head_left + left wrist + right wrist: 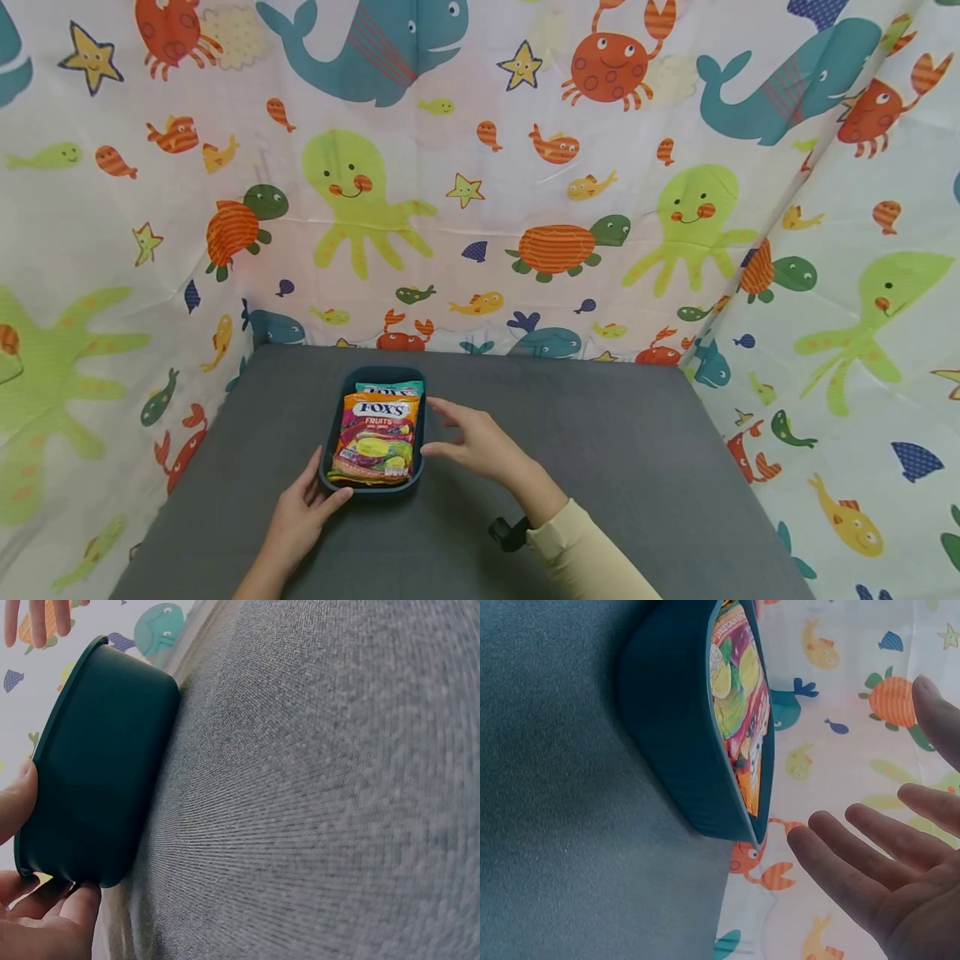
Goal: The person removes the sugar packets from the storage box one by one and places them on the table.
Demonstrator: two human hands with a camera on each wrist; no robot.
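A dark teal rectangular tub (381, 492) stands on the grey table, left of centre. In it lies an orange and purple Fox's Fruits candy packet (378, 433), and behind that shows the edge of a teal Fox's packet (408, 387). My left hand (297, 515) grips the tub's near left corner, the thumb on its front and the fingers along its left side. To the right of the tub is my right hand (480, 442), fingers spread and nothing in it. In the right wrist view its fingertips (801, 838) show apart from the tub's wall.
The grey tabletop (600, 467) extends right of the tub. A white cloth (465, 108) printed with sea animals hangs behind the table and along both sides. A dark strap device (510, 534) sits at my right wrist, by a pale yellow sleeve (585, 554).
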